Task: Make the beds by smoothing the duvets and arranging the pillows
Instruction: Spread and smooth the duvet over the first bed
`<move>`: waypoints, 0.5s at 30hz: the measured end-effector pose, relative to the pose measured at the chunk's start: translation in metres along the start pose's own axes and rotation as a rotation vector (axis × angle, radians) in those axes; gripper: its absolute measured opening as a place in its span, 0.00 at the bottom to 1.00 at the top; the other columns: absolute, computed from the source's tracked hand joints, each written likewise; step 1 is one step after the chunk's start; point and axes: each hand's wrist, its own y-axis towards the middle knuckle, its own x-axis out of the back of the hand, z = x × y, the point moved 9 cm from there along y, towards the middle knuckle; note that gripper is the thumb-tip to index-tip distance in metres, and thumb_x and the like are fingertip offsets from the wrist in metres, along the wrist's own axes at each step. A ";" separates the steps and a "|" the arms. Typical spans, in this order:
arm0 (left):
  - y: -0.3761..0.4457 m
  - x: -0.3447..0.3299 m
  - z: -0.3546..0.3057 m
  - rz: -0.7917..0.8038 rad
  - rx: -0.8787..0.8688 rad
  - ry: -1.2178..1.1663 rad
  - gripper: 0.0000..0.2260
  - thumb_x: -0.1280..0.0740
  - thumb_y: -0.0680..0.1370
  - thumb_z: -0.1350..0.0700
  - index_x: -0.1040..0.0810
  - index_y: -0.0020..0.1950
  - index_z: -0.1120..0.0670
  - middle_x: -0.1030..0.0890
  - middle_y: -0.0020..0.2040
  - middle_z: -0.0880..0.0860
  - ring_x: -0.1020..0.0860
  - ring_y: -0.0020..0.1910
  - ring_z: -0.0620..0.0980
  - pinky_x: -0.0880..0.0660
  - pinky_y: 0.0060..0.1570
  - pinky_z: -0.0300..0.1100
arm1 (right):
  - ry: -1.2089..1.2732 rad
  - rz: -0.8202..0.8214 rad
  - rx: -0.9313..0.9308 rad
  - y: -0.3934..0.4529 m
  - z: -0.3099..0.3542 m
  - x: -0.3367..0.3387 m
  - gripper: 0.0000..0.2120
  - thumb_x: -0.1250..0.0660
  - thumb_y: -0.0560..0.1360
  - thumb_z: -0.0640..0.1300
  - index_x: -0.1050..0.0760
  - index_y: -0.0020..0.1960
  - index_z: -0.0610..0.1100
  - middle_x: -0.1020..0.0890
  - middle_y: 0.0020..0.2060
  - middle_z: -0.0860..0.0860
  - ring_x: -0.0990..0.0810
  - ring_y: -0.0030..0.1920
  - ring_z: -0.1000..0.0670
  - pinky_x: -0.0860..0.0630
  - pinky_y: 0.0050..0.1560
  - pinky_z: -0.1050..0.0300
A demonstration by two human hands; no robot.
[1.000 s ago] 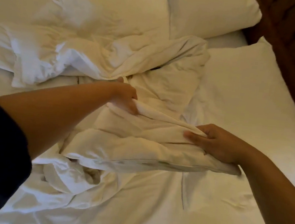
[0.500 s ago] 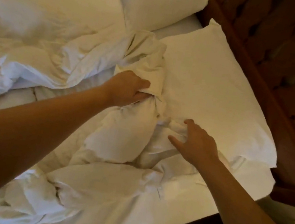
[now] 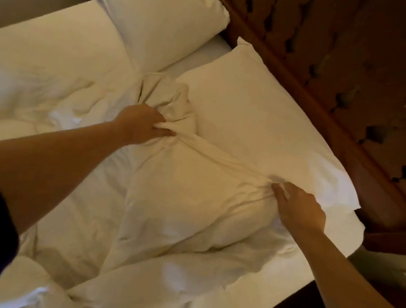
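Observation:
A crumpled white duvet (image 3: 178,201) covers the middle of the bed. My left hand (image 3: 142,124) grips a bunched fold of its top edge near the centre. My right hand (image 3: 296,210) pinches the same edge further right, close to the bed's side, so the cloth is stretched taut between the two hands. One white pillow (image 3: 263,125) lies flat just beyond that edge, against the headboard. A second pillow (image 3: 157,14) sits further back and left of it.
A dark carved wooden headboard (image 3: 333,67) runs along the right. The bare white sheet (image 3: 208,53) shows between the pillows. More rumpled duvet (image 3: 39,89) spreads left. The mattress corner (image 3: 355,232) and dark floor lie near my right arm.
Both hands have shifted apart along the duvet's top edge, which is now pulled straight between them. The view has swung left, showing more of the headboard and the far pillow.

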 end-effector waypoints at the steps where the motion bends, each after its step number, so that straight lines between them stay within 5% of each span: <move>1: 0.005 0.003 -0.017 -0.040 -0.019 -0.066 0.24 0.38 0.76 0.30 0.18 0.45 0.50 0.16 0.49 0.57 0.19 0.55 0.61 0.25 0.54 0.52 | 0.030 0.028 -0.028 -0.003 -0.001 -0.002 0.24 0.48 0.85 0.63 0.23 0.65 0.50 0.16 0.56 0.43 0.18 0.56 0.38 0.24 0.56 0.45; 4: 0.007 0.009 -0.083 -0.068 -0.178 -0.225 0.34 0.42 0.73 0.28 0.14 0.55 0.55 0.15 0.56 0.56 0.20 0.60 0.59 0.29 0.62 0.50 | 0.221 0.031 0.015 -0.009 0.005 0.005 0.16 0.37 0.83 0.57 0.26 0.63 0.47 0.16 0.56 0.44 0.18 0.57 0.39 0.23 0.54 0.47; 7: -0.009 0.017 -0.153 -0.037 -0.415 -0.201 0.29 0.39 0.77 0.30 0.15 0.59 0.51 0.15 0.60 0.49 0.21 0.62 0.53 0.29 0.65 0.46 | 0.401 0.052 0.079 -0.015 0.017 0.023 0.37 0.28 0.74 0.65 0.36 0.77 0.52 0.23 0.68 0.50 0.22 0.66 0.45 0.23 0.65 0.41; 9: -0.016 0.034 -0.188 -0.057 -0.563 -0.205 0.21 0.38 0.78 0.31 0.14 0.49 0.45 0.15 0.51 0.44 0.19 0.54 0.52 0.26 0.57 0.45 | 0.326 0.054 0.096 -0.014 0.020 0.032 0.40 0.31 0.74 0.71 0.40 0.80 0.57 0.29 0.76 0.55 0.29 0.72 0.46 0.29 0.71 0.38; 12: -0.008 0.081 -0.217 -0.086 -0.645 -0.187 0.20 0.35 0.79 0.34 0.25 0.33 0.45 0.29 0.31 0.37 0.29 0.39 0.44 0.35 0.45 0.40 | 0.217 0.059 0.118 -0.007 0.025 0.037 0.28 0.46 0.76 0.73 0.23 0.67 0.60 0.28 0.75 0.60 0.36 0.75 0.47 0.40 0.70 0.42; 15: 0.015 0.117 -0.226 -0.179 -0.674 -0.264 0.26 0.34 0.78 0.34 0.26 0.32 0.54 0.29 0.29 0.49 0.29 0.32 0.46 0.33 0.38 0.43 | 0.459 0.012 0.132 -0.002 0.025 0.042 0.23 0.45 0.72 0.71 0.24 0.56 0.59 0.20 0.63 0.58 0.27 0.67 0.49 0.36 0.64 0.47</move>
